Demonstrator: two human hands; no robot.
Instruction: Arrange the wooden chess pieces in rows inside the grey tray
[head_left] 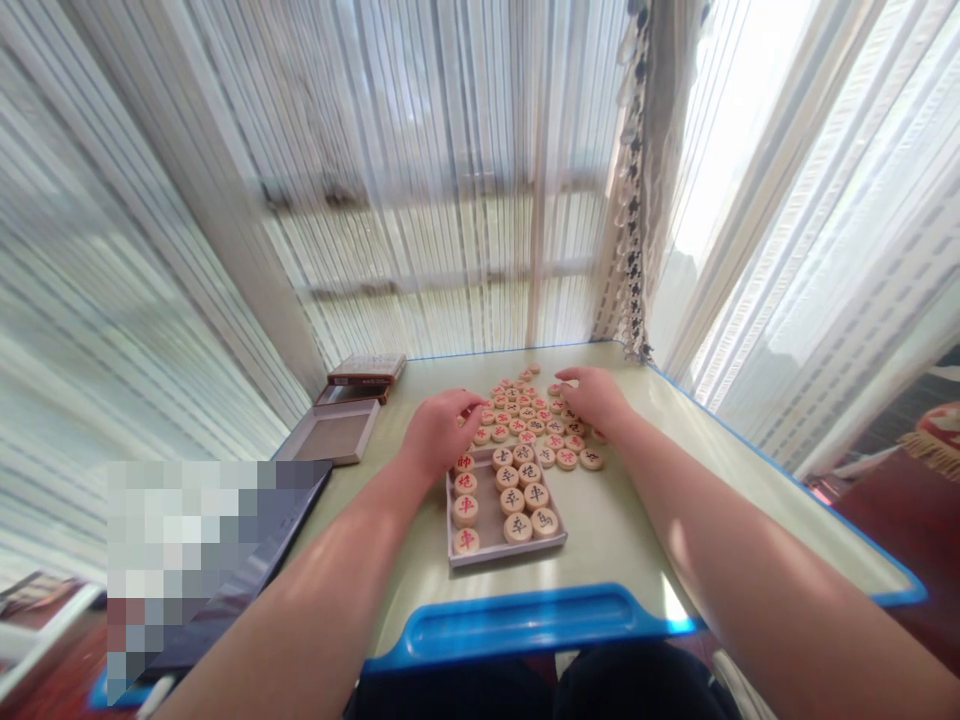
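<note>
Round wooden Chinese chess pieces [526, 437] with red or black characters lie in a loose heap on the table. A shallow grey box tray [491, 556] in front of them holds a column of red pieces [466, 510] at left and two columns of black pieces [512, 500] at right, with bare floor between. My left hand [444, 425] is at the heap's left edge, above the tray's far left corner, its fingers curled together; what they hold, if anything, is hidden. At the heap's right edge, my right hand [592, 397] reaches over some pieces with its fingers apart.
A second grey box part [337, 432] lies at left, with a flat brown box [367, 370] behind it. A dark device [247, 570], partly pixelated, stands near left. The pale table [615, 530] has a blue rim and a blue front groove [525, 620]. Curtains [450, 200] hang behind.
</note>
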